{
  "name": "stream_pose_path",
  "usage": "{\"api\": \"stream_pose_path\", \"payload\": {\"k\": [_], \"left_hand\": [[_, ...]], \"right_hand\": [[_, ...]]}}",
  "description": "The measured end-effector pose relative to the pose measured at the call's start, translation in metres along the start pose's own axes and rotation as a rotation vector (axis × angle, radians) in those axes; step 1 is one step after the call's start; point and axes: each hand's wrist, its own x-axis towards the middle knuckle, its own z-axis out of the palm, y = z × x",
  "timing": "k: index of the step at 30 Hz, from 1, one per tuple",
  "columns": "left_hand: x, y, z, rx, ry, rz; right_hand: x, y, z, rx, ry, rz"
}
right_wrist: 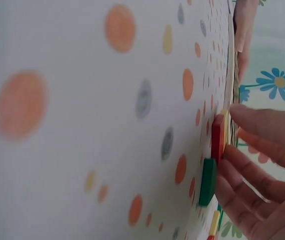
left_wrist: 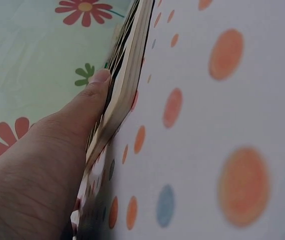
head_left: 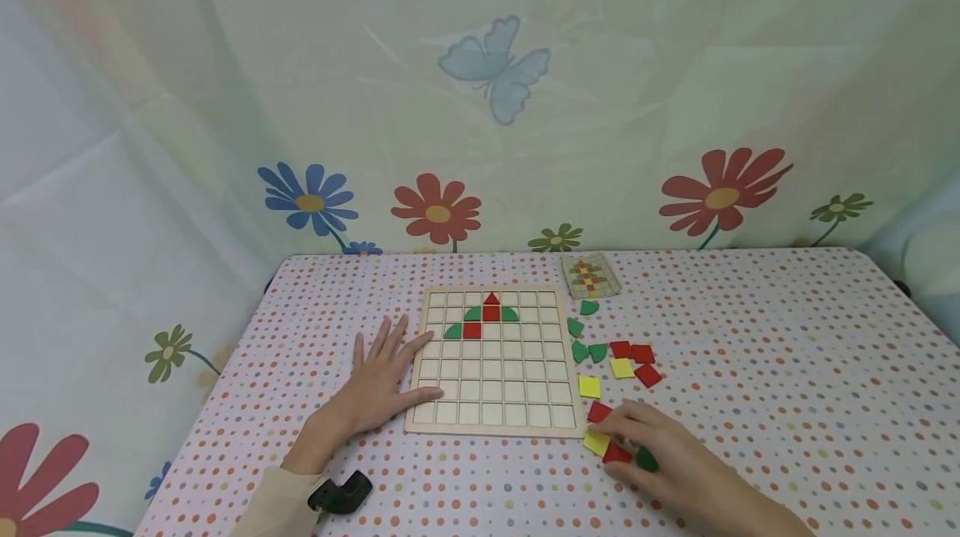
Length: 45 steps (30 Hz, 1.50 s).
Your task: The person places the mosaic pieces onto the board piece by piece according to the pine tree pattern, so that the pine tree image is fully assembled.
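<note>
My left hand (head_left: pixel 377 378) lies spread at the left side of a wooden grid board (head_left: pixel 491 430), thumb and fingertips resting on its edge. On the board are a red triangle (head_left: pixel 491 299), two red squares (head_left: pixel 472 330) and three green quarter-circle pieces (head_left: pixel 510 314). To the board's lower right, my right hand (head_left: pixel 651 445) reaches down over loose tiles. Its fingers are bent and parted around a yellow square (head_left: pixel 596 443), a red square (head_left: pixel 617 454) and a green piece (right_wrist: pixel 208 182). The tiles appear to lie on the table, partly hidden by the hand.
A small pattern card (head_left: pixel 591 276) with a red, green and yellow figure lies behind the board's right corner. Loose green pieces (head_left: pixel 580 351), red squares (head_left: pixel 642 353) and yellow squares (head_left: pixel 589 387) lie along the board's right side. A dotted cloth (head_left: pixel 787 370) covers the table.
</note>
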Motion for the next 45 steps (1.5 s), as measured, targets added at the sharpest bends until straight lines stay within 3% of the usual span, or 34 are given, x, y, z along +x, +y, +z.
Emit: {"api": "stream_pose_path", "payload": {"k": [7, 21, 33, 45], "left_hand": [[-0.001, -0.001, 0.001, 0.001, -0.001, 0.002], [-0.002, -0.001, 0.000, 0.001, 0.005, 0.003], [0.001, 0.000, 0.001, -0.004, 0.026, 0.010], [0.001, 0.001, 0.001, -0.003, 0.016, 0.008]], "right_hand": [[0.008, -0.008, 0.005, -0.033, 0.047, 0.052], [0.015, -0.011, 0.010, 0.020, 0.110, 0.091], [0.018, -0.015, 0.013, 0.028, 0.141, 0.190], [0.015, -0.014, 0.014, 0.037, 0.142, 0.118]]}}
